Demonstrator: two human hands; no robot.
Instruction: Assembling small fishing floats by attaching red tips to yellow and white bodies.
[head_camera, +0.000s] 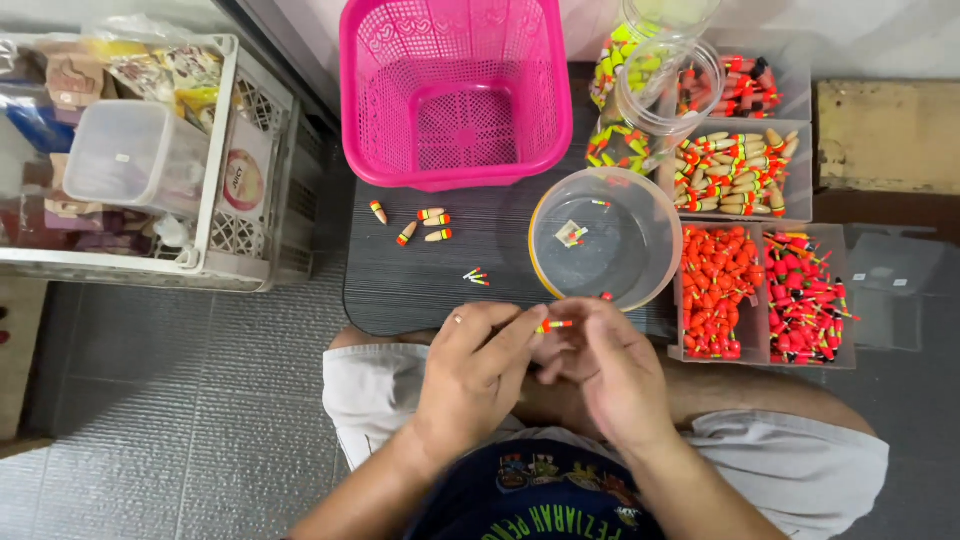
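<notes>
left hand (478, 362): pinching small orange-yellow stick float (555, 324)
right hand (603, 362): pinching same float, hands together
nearby: clear round plastic tub (640, 200), black slatted table (420, 280)

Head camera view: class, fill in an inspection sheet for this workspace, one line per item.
Surface: small dark ridged table, grey tiled floor around it.
Job's things: thin orange-and-yellow float stick pinched between left hand and right hand.
Clutter: loose floats, round clear plastic tub, pink plastic basket, compartment trays of red floats.
Grippers: both hands closed on the stick.
Cables: nothing seen.
Surroundings: white crate of packets.
</notes>
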